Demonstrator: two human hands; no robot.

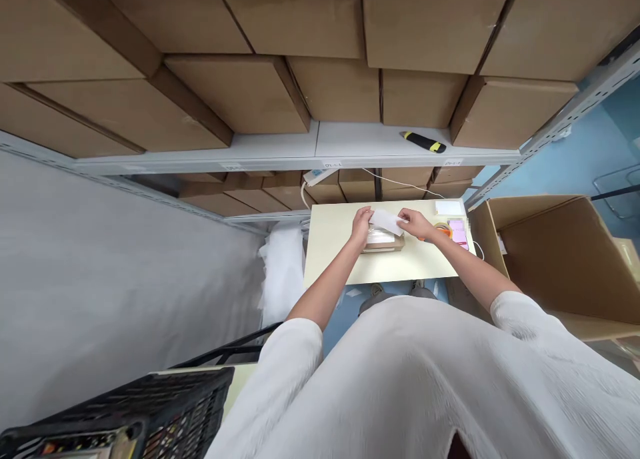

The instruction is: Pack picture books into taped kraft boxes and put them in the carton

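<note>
A white paper slip is stretched between both hands above the pale table. My left hand pinches its left end, fingers closed. At the opposite end, my right hand grips the slip between thumb and fingers. Just under the slip lies a small cardboard box with a shiny, clear-looking covering on top. An orange tape dispenser rests to the right of my right hand, partly behind the forearm. Beside it is a phone with a pinkish screen.
Cardboard boxes fill the shelf ahead, where a black and yellow utility knife lies. A large open carton stands right of the table. White wrapping material is at the left; a black crate sits lower left.
</note>
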